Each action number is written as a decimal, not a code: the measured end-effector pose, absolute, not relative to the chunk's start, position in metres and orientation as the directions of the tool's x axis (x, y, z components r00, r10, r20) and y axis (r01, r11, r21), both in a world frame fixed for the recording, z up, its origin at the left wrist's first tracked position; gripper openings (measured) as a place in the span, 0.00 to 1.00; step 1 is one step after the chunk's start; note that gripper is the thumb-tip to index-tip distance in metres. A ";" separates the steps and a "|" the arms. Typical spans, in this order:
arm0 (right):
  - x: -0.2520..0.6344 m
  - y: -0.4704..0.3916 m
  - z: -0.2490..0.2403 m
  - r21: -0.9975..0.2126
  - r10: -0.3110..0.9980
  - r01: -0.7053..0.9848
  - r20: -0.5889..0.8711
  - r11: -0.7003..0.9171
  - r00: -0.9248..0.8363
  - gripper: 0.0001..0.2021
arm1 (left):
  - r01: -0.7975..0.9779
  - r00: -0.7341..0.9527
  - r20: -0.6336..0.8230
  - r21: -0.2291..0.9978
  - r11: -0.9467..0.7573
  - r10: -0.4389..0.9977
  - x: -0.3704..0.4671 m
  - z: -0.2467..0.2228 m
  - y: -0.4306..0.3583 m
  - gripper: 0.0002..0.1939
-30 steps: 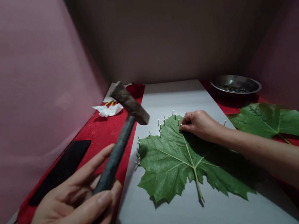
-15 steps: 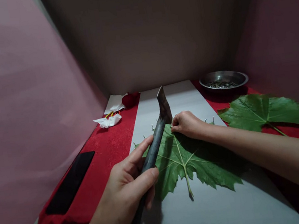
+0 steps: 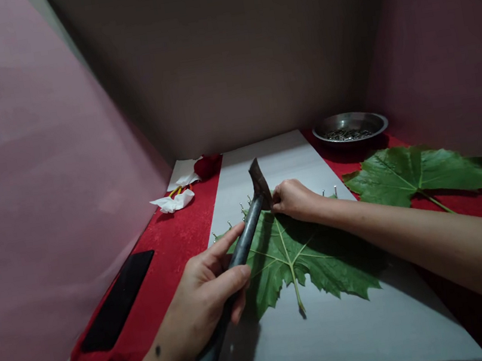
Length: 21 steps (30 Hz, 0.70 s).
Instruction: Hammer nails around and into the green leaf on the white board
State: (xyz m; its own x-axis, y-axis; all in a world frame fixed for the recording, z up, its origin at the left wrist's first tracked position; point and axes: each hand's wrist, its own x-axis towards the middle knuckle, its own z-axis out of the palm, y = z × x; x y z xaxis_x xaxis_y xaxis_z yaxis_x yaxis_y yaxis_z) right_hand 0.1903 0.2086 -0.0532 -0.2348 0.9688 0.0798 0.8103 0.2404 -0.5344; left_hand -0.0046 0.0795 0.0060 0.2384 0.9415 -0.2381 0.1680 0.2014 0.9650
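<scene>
A green lobed leaf [image 3: 291,260] lies on a white board [image 3: 357,323], its stem toward me. Several nails [image 3: 242,208] stand along its far edge. My left hand [image 3: 214,290] is wrapped round the dark handle of a hammer [image 3: 248,227], whose metal head is raised near the leaf's far tip. Beside that head, my right hand [image 3: 291,200] is closed in a pinch at the leaf's top edge; what its fingertips hold is hidden behind the hammer head.
A metal bowl [image 3: 350,128] of nails sits at the back right. Nearer, a second leaf [image 3: 416,172] lies on red cloth [image 3: 178,244]. At left are a black flat object [image 3: 121,301], white crumpled tissue [image 3: 174,201] and a dark red round object [image 3: 206,166].
The hammer head has come down slightly, now overlapping my right fingertips in view. My right hand stays pinched at the leaf's edge. The whole view has shifted a little.
</scene>
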 end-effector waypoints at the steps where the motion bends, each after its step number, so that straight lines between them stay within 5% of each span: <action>1: 0.190 0.208 -0.052 -0.533 0.968 0.811 0.079 0.241 -0.236 0.06 | 0.172 0.237 -0.244 0.963 0.206 0.941 -0.006 0.005 0.081 0.33; 14: 0.194 0.201 -0.034 -0.519 0.962 0.820 0.016 0.240 -0.271 0.12 | 0.134 0.088 -0.222 0.969 0.209 0.971 -0.010 0.016 0.059 0.31; 21: 0.205 0.171 -0.026 -0.441 0.932 0.821 0.162 0.362 -0.324 0.16 | 0.059 0.135 -0.192 0.981 0.185 0.972 -0.025 0.005 0.059 0.32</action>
